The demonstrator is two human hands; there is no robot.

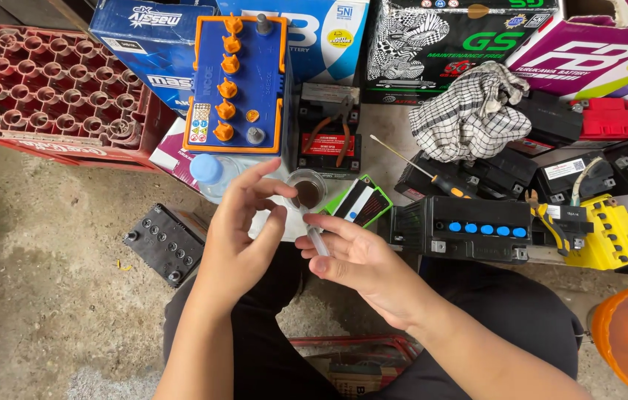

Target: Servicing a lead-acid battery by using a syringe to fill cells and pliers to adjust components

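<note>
Blue battery (238, 81) with orange caps at twelve o'clock, on the floor. Left hand (240, 230) at centre, fingers spread, grip open, empty. Right hand (354, 259) at four o'clock of it, grip closed around a clear syringe (315, 235), tip toward small cup (306, 189) at twelve.

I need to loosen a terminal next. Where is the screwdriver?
In the head view, the screwdriver lies right of centre, its orange-and-black handle on a black battery, the tip pointing up-left, just below the checkered cloth.
</note>
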